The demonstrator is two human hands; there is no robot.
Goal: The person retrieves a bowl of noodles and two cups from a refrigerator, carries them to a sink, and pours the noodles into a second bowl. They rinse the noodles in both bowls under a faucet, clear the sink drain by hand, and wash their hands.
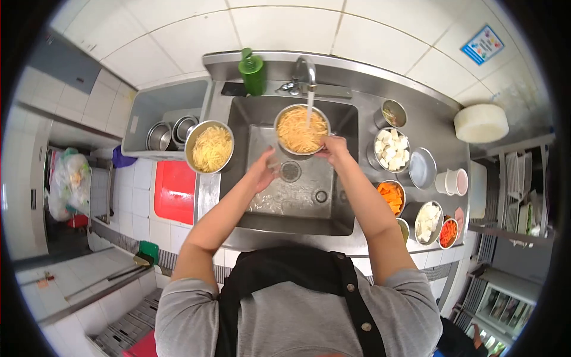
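A round steel bowl [301, 130] with a thin, shiny rim is held over the back of the sink [297, 202], right under the tap [306, 68]. It is level with its opening facing up. Being round, it has no long axis. It is filled nearly to the rim with pale yellow, thin-cut strips that lie tangled in every direction. A narrow stream of water falls onto them a little right of the middle.

The right hand [334, 149] is clamped on the bowl's near right rim. The left hand [264, 169] is at its near left side, low down, fingers spread. Whether it grips the bowl cannot be told.

The sink is a deep rectangular steel basin, wet, with round drains. A second steel bowl [209, 147] of the same strips sits on its left edge. A green plastic pump bottle [253, 72] stands behind, and on the steel table [437, 122] to the right stands a bowl of white cubes [391, 149].
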